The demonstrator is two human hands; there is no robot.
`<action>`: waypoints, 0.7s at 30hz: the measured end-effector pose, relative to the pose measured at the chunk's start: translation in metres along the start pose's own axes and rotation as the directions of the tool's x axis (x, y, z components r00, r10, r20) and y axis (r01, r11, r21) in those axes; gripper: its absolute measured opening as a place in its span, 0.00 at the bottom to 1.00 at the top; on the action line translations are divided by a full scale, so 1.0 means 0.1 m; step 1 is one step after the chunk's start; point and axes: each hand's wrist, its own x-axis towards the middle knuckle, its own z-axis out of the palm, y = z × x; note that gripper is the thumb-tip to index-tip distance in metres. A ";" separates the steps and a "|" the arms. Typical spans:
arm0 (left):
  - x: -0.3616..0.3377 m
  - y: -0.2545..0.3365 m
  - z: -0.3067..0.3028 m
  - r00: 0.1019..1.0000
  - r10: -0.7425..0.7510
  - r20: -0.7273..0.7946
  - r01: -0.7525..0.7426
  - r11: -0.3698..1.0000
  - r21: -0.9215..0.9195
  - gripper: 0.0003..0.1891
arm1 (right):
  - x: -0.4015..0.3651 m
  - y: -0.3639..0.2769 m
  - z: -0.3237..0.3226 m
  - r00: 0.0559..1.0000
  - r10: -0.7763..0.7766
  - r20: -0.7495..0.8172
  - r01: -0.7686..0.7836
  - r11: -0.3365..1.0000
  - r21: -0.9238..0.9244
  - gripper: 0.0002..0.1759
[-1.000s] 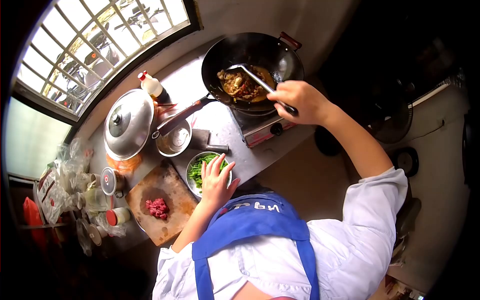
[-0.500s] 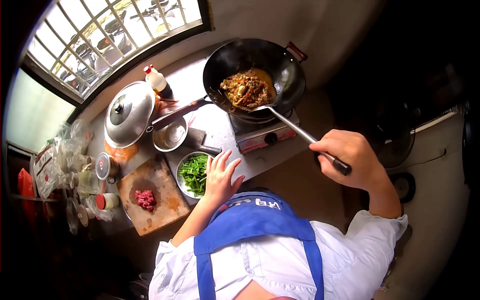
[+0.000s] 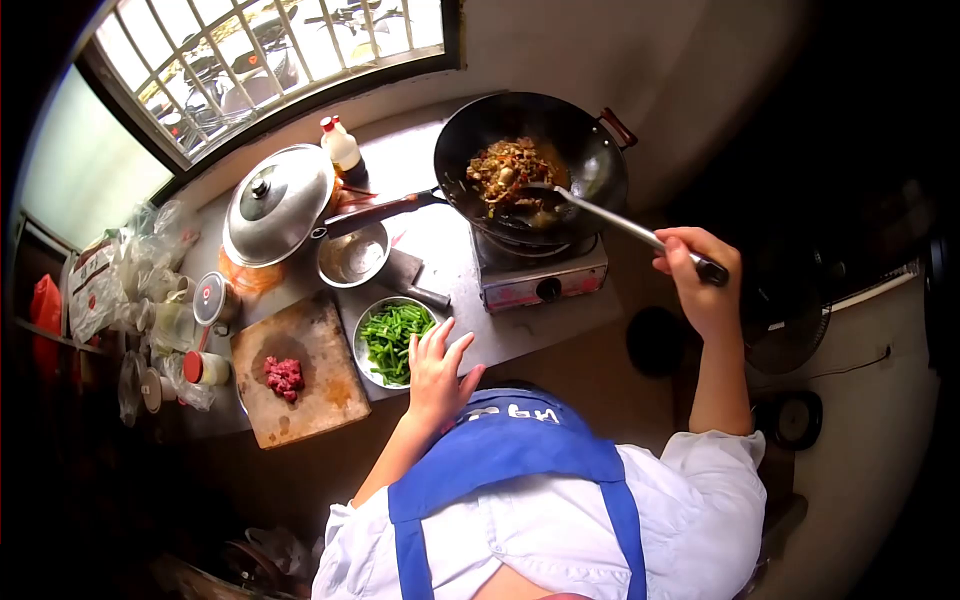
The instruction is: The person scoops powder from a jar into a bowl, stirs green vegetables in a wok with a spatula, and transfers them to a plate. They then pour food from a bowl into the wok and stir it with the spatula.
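Note:
My right hand is closed around the dark handle of a long metal spatula. The spatula's head is down in a black wok, at the lower right edge of a pile of cooked food with red and green bits. Fingers spread, my left hand holds nothing; it is beside a bowl of cut green vegetables. The wok sits on a portable gas stove, its long handle pointing left over a metal bowl.
A cleaver lies by the metal bowl. Chopped red meat is on a wooden cutting board. Further left are a domed lid, bottles, jars and plastic bags. A barred window is behind.
My right hand has moved up and inward, and the spatula's head has gone from the wok's near rim deeper into the food. My left hand stays spread. The camera view has shifted slightly.

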 end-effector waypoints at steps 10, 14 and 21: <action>-0.05 -0.17 -0.29 0.998 0.055 0.035 -0.054 0.998 -0.015 0.28 | 0.43 0.62 0.98 0.851 -0.516 0.097 0.525 0.840 -0.138 0.08; -0.14 -0.32 -0.25 0.994 0.057 0.089 -0.054 0.998 -0.035 0.29 | 0.19 0.60 0.95 0.861 -0.457 0.221 0.501 0.836 -0.224 0.07; -0.13 -0.40 -0.21 0.966 0.164 0.201 -0.147 0.984 -0.096 0.29 | -0.28 0.22 0.93 0.925 -0.365 -0.108 0.346 0.924 -0.162 0.08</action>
